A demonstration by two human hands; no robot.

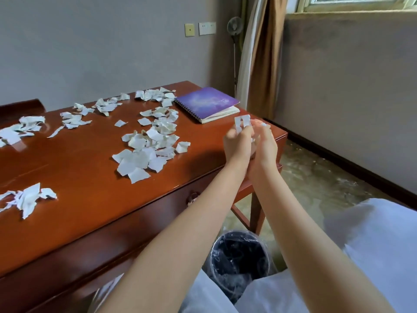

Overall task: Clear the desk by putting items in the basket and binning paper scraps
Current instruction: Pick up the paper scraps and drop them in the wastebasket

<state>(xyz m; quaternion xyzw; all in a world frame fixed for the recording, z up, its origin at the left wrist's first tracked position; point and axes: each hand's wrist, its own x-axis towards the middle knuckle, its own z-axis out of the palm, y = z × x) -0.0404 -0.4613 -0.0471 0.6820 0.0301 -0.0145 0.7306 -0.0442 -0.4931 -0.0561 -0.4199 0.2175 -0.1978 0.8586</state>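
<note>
Both hands are raised together over the right front corner of the red-brown wooden desk (85,177). My left hand (237,143) and my right hand (266,145) are cupped against each other and grip a bunch of white paper scraps (242,122) that sticks up between the fingers. Several piles of torn white paper (146,152) lie scattered over the desk top. A purple spiral notebook (207,102) lies at the far right corner. A bin (239,256) lined with clear plastic stands on the floor below my forearms, between my knees.
A drawer knob (193,197) shows on the desk front. The desk leg (257,213) stands just beyond the bin. A brown curtain (264,53) and a standing fan (234,26) are in the corner. My legs in white cloth (372,245) fill the lower right.
</note>
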